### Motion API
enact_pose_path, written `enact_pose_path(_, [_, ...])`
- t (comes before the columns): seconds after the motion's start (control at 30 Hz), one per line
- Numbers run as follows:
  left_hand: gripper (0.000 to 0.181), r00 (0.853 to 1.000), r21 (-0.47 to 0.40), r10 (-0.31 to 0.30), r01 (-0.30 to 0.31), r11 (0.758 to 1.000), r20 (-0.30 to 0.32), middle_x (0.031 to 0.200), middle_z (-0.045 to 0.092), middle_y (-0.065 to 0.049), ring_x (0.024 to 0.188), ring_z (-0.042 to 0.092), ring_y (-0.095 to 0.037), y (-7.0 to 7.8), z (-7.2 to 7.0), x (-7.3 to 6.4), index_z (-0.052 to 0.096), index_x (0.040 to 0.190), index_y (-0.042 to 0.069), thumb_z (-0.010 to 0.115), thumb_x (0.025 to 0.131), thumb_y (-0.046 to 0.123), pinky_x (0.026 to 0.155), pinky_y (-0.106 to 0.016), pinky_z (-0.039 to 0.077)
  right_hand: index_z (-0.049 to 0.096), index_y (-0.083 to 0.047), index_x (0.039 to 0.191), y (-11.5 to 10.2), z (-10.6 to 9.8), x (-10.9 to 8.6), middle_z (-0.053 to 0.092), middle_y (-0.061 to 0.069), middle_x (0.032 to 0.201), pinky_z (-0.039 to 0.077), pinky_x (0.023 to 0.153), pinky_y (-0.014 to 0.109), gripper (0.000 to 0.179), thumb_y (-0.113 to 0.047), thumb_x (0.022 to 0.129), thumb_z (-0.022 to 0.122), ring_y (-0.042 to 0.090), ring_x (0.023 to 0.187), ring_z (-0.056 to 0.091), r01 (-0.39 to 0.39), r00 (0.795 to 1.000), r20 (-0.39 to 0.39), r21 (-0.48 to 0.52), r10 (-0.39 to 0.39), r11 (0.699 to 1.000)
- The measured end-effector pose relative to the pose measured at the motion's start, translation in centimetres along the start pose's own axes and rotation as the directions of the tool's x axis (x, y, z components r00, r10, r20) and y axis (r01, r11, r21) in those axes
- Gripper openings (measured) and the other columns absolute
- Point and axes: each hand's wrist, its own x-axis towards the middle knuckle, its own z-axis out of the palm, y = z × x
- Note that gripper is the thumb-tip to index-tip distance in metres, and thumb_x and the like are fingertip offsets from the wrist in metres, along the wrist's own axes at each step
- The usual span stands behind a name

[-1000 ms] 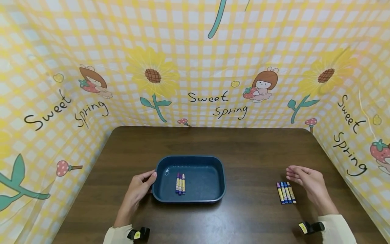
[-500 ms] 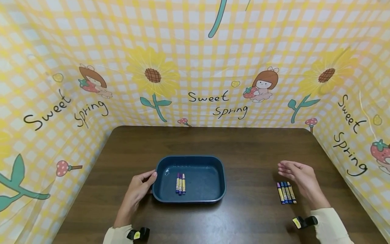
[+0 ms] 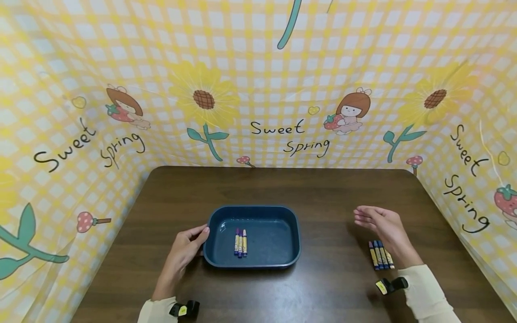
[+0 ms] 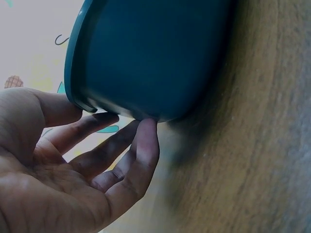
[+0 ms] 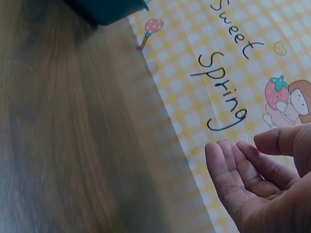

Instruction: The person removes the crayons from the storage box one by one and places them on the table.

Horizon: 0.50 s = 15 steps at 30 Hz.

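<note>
My left hand [image 3: 183,252] grips the left end of a dark blue rectangular tray [image 3: 258,264]. In the left wrist view the thumb [image 4: 60,109] lies at the tray's rim and the fingers [image 4: 147,143] bend against its outer side. Inside the tray, left of its middle, three crayons [image 3: 240,243] lie side by side. My right hand [image 3: 385,226] is raised above the table with loosely bent fingers and holds nothing, as the right wrist view confirms. Just below it, several more crayons [image 3: 378,255] lie in a row, partly covered by the hand and wrist.
Everything stands on a dark brown wooden table [image 3: 323,188]. A yellow checked cloth [image 3: 274,89] with flowers and lettering hangs behind it and at both sides. Each wrist wears a black strap with a small camera.
My right hand has moved left and slightly away from me, passing from the right of the crayon row to over its far end. The left hand and tray have stayed put.
</note>
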Motion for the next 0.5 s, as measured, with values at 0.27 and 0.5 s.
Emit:
enact_pose_path(0.27, [0.051, 1.0, 0.007, 0.003, -0.003, 1.0, -0.004, 0.145, 0.056, -0.02, 0.106, 0.063, -0.016, -0.1, 0.0, 0.0, 0.056, 0.146, 0.008, 0.058, 0.104, 0.038, 0.077, -0.023, 0.057, 0.072, 0.002, 0.112, -0.3, 2.1, 0.7, 0.078, -0.003, 0.093, 0.06, 0.087, 0.032, 0.024, -0.016, 0.105, 0.058, 0.011, 0.088, 0.075, -0.002, 0.999, 0.033, -0.005, 0.002, 1.0])
enact_pose_path(0.5, [0.051, 1.0, 0.005, 0.003, -0.003, 1.0, -0.003, 0.145, 0.056, -0.021, 0.107, 0.063, -0.017, 0.0, 0.2, -0.1, 0.056, 0.145, 0.007, 0.057, 0.105, 0.038, 0.079, -0.025, 0.059, 0.07, 0.006, 0.114, -0.4, 4.1, 1.6, 0.078, -0.002, 0.092, 0.06, 0.088, 0.034, 0.026, -0.016, 0.104, 0.06, 0.012, 0.087, 0.075, 0.014, 0.998, 0.054, -0.02, -0.013, 1.0])
